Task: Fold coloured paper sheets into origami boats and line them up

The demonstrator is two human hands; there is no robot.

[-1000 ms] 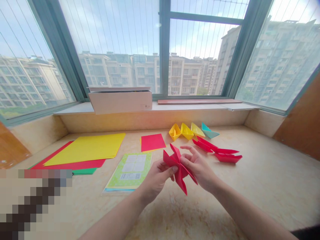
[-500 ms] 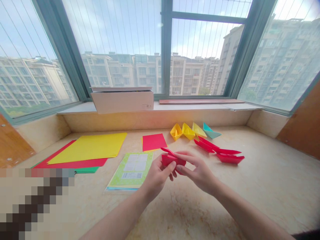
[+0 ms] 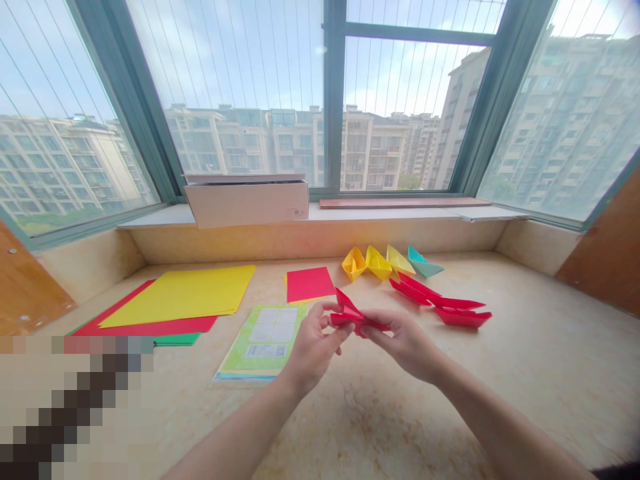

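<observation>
A folded red paper piece (image 3: 353, 315) is held above the stone counter between both hands. My left hand (image 3: 311, 350) pinches its left end with thumb and fingers. My right hand (image 3: 407, 341) pinches its right end. The piece is flattened and narrow, with a point sticking up. Behind the hands lie two finished red paper boats (image 3: 440, 307). Further back stand yellow paper boats (image 3: 376, 261) in a row and a teal paper boat (image 3: 423, 263).
A stack of yellow, red and green sheets (image 3: 175, 300) lies at the left. A small red sheet (image 3: 309, 283) and a green printed packet (image 3: 263, 340) lie near the hands. A white cardboard box (image 3: 246, 198) sits on the window sill. A blurred patch covers the lower left.
The red piece was spread open with flaps sticking out. Both hands have pressed it flat and narrow and lifted it slightly away from me.
</observation>
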